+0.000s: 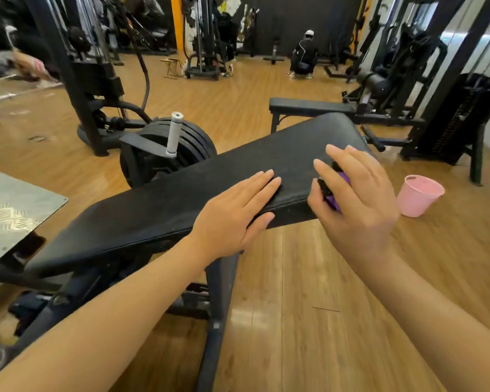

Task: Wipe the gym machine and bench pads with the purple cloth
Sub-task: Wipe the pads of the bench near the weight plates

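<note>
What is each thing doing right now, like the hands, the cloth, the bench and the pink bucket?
Left hand: flat, fingers straight, resting on the bench pad.
Right hand: curled round the purple cloth.
Purple cloth: bunched, mostly hidden.
Bench pad: tilted.
Pink bucket: upright on the floor, contents unseen.

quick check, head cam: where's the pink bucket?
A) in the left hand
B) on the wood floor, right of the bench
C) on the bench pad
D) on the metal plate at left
B: the pink bucket stands on the wood floor to the right of the bench pad, beyond the right hand, which holds the purple cloth; the left hand lies flat on the pad.
</note>
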